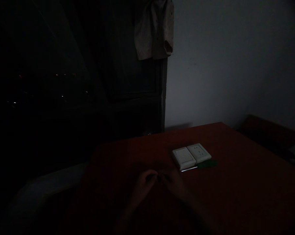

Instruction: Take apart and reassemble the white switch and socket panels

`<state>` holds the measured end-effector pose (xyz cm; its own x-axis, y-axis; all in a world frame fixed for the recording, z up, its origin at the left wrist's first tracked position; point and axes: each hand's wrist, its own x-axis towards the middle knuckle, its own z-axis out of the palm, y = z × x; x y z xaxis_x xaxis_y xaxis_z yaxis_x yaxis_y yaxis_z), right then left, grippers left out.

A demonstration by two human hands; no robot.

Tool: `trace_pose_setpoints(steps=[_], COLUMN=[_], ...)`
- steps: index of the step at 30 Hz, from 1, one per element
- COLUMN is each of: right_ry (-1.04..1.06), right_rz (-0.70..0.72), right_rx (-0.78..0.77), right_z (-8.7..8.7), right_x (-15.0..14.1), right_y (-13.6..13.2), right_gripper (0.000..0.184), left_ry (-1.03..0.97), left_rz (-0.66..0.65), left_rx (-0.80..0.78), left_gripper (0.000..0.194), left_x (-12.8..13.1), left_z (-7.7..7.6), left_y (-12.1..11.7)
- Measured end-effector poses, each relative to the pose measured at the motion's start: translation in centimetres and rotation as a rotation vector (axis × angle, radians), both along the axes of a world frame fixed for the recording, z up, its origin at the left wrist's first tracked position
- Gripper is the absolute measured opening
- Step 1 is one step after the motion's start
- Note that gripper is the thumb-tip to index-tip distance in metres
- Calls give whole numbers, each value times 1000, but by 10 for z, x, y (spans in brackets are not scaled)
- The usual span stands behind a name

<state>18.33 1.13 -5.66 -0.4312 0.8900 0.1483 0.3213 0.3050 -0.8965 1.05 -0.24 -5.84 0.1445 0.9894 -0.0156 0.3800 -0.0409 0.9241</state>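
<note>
In the dim head view, my left hand (pixel 145 183) is over the near part of the reddish-brown table (pixel 147 148), thumb and fingertips pinched together. Facing it, my right hand (pixel 172 181) has its fingers curled in, and the fingertips of both hands meet. Whatever lies between them is too dark to make out. Beyond my right hand, a white wall switch (pixel 184 157) and a white wall socket (pixel 199 153) rest side by side on the table. Along their near edge lies a screwdriver (pixel 207 164) with a green handle, its metal shaft pointing left.
A dark window (pixel 64 85) with small lights outside fills the left. A light-coloured garment (pixel 154 31) hangs at its right edge, beside a pale wall (pixel 225 65). Right of the table stands a dark reddish piece of furniture (pixel 272 127).
</note>
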Motion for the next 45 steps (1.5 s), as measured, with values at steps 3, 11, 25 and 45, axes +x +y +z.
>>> trace_pose_setpoints(steps=[3, 11, 25, 45], right_ry=[-8, -2, 35, -3], right_rz=[1, 5, -22, -28], right_rx=[-2, -33, -99, -30], right_z=[-3, -4, -5, -1], right_x=[0, 0, 0, -1], right_y=[1, 1, -1, 1], right_gripper=[30, 33, 32, 29], left_ry=[4, 7, 2, -19], left_rz=[-5, 17, 14, 25], left_rx=[-8, -24, -10, -30], left_gripper=[24, 25, 26, 27], left_x=[0, 1, 1, 0], left_z=[2, 4, 3, -1], left_y=[0, 0, 0, 3])
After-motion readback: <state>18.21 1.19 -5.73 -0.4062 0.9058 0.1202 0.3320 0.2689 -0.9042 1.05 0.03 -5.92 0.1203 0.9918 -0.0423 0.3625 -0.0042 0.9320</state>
